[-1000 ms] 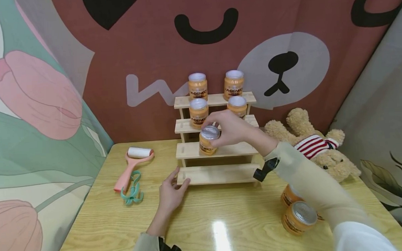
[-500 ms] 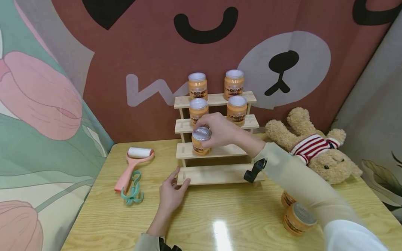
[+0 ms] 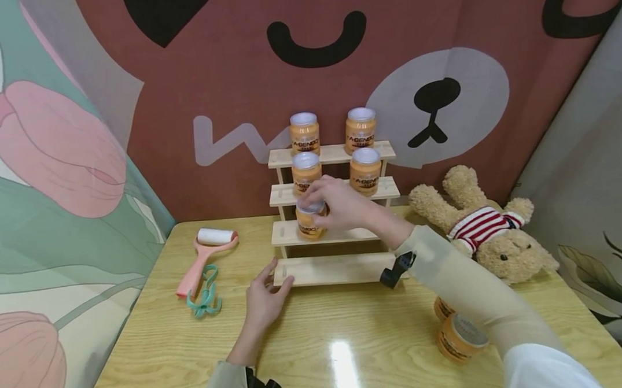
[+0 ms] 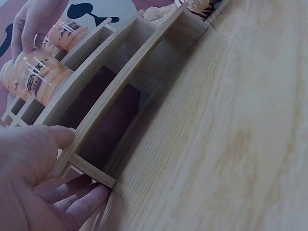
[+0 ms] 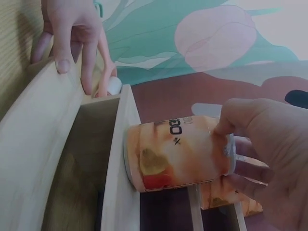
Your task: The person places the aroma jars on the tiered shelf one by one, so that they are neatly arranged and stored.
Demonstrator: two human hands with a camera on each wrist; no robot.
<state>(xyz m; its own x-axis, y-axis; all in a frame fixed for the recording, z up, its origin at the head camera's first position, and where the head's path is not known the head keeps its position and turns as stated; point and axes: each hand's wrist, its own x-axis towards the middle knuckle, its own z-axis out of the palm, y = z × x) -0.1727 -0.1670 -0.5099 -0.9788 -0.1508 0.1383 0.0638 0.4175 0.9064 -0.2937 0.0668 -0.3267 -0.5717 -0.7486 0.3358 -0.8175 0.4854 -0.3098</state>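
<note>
A tiered wooden display stand (image 3: 340,269) stands on the table, and my left hand (image 3: 265,303) grips the left end of its lowest step. In the left wrist view the thumb lies on the step's edge and the fingers (image 4: 89,204) reach around its end. My right hand (image 3: 342,203) holds an orange jar (image 3: 308,224) by its top, upright at the left of the second step from the bottom. The right wrist view shows the thumb against the jar's side near the lid; its base meets the step. Fingers partly hide the lid.
Two jars stand on the top step, including a left one (image 3: 304,137), and two on the step below, including a right one (image 3: 364,175). More jars (image 3: 459,341) stand at right, partly behind the sleeve. A teddy bear (image 3: 487,227), lint roller (image 3: 204,253) and green hook (image 3: 206,297) lie nearby.
My right hand has moved the jar left along its step, then its fingers have shifted over the lid while the jar stays put. The left hand has stayed on the stand.
</note>
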